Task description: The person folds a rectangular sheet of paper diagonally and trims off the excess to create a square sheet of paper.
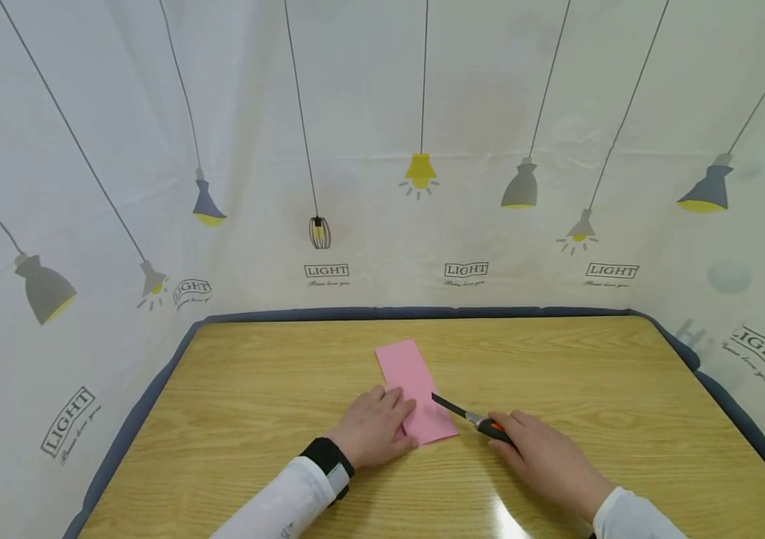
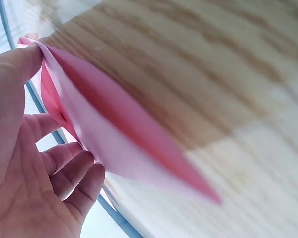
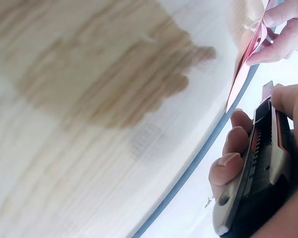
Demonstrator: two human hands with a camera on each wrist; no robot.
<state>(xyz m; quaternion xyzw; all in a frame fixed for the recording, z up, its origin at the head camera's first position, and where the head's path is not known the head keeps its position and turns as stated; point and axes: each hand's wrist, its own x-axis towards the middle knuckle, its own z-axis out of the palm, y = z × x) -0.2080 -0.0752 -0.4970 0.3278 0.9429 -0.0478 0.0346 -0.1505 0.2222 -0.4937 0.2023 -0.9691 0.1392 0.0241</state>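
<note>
My closed right hand [image 1: 547,458] grips the knife [image 1: 483,425]; my left hand [image 1: 377,427] pinches the paper's [image 1: 411,370] left edge. Gaping layers [image 2: 114,141] could misguide the blade [image 1: 448,405].

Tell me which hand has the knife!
The right hand: it grips the black-handled knife, while the left hand holds the pink paper.

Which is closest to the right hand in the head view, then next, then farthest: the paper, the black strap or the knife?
1. Knife: held in the right hand.
2. Paper: left of the knife, its near edge by the blade.
3. Black strap: farther left, past the paper.
</note>
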